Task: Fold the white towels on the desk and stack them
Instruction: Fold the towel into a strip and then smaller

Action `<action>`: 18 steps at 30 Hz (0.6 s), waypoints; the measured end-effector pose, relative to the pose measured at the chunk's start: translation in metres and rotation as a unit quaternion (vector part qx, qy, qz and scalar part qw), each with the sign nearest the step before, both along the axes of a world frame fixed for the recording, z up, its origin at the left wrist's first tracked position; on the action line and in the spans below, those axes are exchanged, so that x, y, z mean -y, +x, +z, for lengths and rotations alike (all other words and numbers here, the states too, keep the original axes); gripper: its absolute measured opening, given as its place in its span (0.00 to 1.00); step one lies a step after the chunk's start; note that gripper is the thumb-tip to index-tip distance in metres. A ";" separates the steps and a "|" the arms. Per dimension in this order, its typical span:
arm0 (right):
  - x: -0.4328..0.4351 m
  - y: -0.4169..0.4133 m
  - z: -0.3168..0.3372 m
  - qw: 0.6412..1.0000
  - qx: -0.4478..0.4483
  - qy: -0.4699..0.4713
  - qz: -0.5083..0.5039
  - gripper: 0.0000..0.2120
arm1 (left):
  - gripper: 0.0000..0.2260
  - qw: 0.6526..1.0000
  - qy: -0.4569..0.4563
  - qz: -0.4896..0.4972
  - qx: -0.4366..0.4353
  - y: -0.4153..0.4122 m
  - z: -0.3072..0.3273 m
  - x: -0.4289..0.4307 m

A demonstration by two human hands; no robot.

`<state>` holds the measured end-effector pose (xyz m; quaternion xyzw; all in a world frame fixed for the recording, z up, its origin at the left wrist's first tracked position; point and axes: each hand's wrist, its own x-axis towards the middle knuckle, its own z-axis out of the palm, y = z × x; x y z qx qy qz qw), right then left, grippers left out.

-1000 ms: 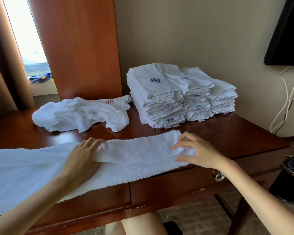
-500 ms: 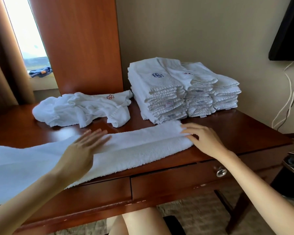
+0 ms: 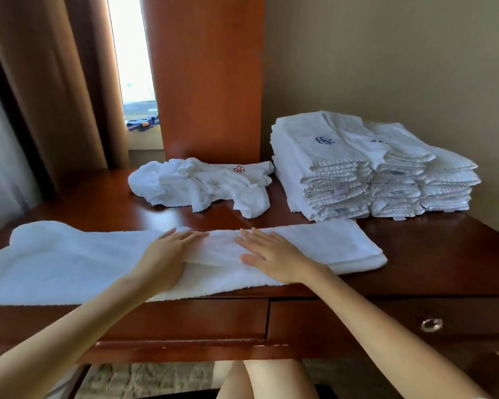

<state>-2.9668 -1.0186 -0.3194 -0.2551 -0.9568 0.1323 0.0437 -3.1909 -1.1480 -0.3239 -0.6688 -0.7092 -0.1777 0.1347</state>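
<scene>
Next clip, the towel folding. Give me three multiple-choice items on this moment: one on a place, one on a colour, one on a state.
1. Where does the crumpled towel lie?
A. On the desk, left of the folded stack
B. On top of that stack
C. On the floor

2. What colour is the emblem on the stack's top towel?
A. Green
B. Blue
C. Yellow

3. How do the left hand and right hand meet the long towel?
A. Both lie flat, fingers straight
B. Both pinch a corner
C. One grips, one hangs off the desk

Answers: A, it rests on the wood beside the stack; B, the stitched mark is dark blue; A, both palms rest on the towel's middle.
</scene>
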 end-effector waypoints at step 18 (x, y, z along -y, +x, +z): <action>0.071 -0.171 0.003 0.971 -0.059 0.220 0.070 0.28 | 0.21 0.963 0.124 0.240 0.000 -0.214 0.035 0.132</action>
